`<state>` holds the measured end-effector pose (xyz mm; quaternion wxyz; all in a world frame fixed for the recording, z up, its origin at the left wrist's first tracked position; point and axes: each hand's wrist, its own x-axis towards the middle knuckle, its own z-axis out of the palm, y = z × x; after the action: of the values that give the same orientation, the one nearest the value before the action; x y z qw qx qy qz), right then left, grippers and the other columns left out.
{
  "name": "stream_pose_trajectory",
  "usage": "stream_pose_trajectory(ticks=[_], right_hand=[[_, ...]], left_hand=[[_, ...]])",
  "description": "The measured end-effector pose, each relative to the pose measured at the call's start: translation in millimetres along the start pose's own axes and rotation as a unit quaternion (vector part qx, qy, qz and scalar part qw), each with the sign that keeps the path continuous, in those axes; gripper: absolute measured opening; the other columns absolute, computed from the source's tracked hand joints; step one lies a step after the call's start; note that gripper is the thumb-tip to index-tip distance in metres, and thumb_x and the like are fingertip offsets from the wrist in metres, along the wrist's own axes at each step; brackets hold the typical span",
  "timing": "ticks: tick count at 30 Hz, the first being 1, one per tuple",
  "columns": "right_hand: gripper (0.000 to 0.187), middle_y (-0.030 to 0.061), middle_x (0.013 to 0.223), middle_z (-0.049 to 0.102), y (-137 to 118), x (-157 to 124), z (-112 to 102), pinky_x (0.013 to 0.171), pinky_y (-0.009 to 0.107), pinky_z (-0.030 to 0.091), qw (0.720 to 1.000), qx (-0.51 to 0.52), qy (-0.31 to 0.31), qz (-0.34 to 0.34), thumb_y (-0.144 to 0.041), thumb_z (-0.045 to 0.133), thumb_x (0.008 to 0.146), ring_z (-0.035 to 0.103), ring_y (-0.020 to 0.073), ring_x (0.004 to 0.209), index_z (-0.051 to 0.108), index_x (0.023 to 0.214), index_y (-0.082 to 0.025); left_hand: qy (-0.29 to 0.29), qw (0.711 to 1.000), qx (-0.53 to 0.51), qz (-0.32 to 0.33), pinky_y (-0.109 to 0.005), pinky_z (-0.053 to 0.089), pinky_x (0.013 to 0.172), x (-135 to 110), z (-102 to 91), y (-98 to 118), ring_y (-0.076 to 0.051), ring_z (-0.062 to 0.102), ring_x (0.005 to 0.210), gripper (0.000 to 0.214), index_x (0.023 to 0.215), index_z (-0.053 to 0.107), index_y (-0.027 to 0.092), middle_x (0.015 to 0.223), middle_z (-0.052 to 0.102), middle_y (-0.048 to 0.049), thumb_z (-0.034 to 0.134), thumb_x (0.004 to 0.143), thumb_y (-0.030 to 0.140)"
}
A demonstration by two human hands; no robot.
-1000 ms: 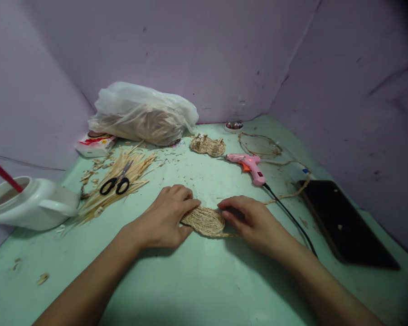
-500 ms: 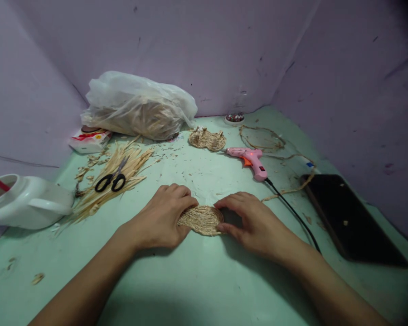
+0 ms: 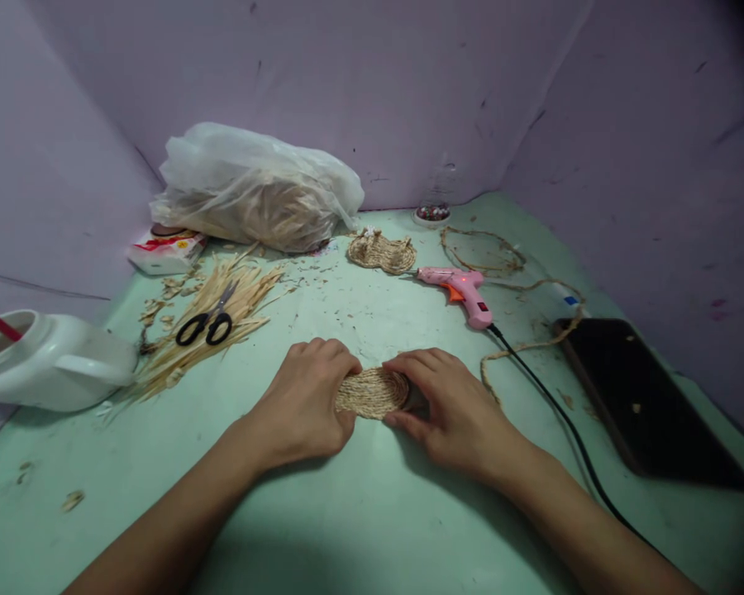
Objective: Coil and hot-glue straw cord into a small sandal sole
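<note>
A small coiled jute-rope mat (image 3: 372,392) lies on the green table (image 3: 322,512) between my two hands. My left hand (image 3: 307,405) curls round its left edge, fingers closed on it. My right hand (image 3: 450,405) grips its right edge with fingers bent over the rim. A loose jute cord (image 3: 514,347) runs from near my right hand back toward the wall. A pink hot glue gun (image 3: 462,291) with an orange trigger lies behind my right hand, its black cable (image 3: 551,405) trailing to the right.
Black scissors (image 3: 204,326) rest on a pile of straw strips (image 3: 223,310) at left. Behind stand a plastic bag of fibre (image 3: 254,194), a small box (image 3: 164,250), another woven piece (image 3: 381,250) and a bead dish (image 3: 431,215). A white jug (image 3: 43,364) sits far left, a black phone (image 3: 641,397) right.
Both hands have closed in on the mat from either side. My right hand moved left over its edge, and the loose cord end shifted nearer the mat.
</note>
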<state>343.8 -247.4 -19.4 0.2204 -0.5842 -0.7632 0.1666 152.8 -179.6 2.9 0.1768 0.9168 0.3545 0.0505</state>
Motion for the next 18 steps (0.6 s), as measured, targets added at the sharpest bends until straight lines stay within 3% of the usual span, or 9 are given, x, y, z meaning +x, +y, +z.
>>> stream_pose_trajectory(ticks=[6, 12, 18], right_hand=[[0.047, 0.0114, 0.112, 0.064, -0.1, -0.2, 1.7, 0.09, 0.046, 0.042, 1.0, -0.001, 0.006, 0.004, -0.026, 0.066, 0.074, 0.054, 0.0284, 0.103, 0.055, 0.119, -0.017], [0.06, 0.0121, 0.115, 0.062, 7.0, -4.2, -5.3, 0.09, 0.046, 0.043, 0.999, 0.034, 0.004, 0.023, -0.035, 0.074, 0.07, 0.054, 0.0284, 0.105, 0.052, 0.124, -0.018], [0.056, 0.012, 0.113, 0.063, 10.8, -4.1, -7.1, 0.09, 0.045, 0.042, 0.999, 0.008, 0.015, 0.032, -0.033, 0.073, 0.071, 0.054, 0.0282, 0.104, 0.055, 0.121, -0.016]], left_hand=[[0.024, 0.999, 0.001, -0.029, -0.044, 0.042, 0.083, 2.2, 6.3, 5.5, -0.026, 0.053, 0.09, 0.034, 0.09, 0.063, 0.018, 0.093, 0.062, -0.007, 0.054, 0.058, 0.015], [0.035, 0.999, -0.008, -0.037, -0.044, 0.043, 0.083, 2.4, 7.9, 5.7, -0.026, 0.054, 0.09, 0.034, 0.089, 0.064, 0.02, 0.094, 0.063, -0.0063, 0.055, 0.057, 0.015], [0.031, 0.999, -0.013, -0.039, -0.044, 0.043, 0.081, 2.8, 7.0, 6.0, -0.026, 0.054, 0.088, 0.033, 0.088, 0.066, 0.019, 0.09, 0.063, -0.0066, 0.054, 0.057, 0.014]])
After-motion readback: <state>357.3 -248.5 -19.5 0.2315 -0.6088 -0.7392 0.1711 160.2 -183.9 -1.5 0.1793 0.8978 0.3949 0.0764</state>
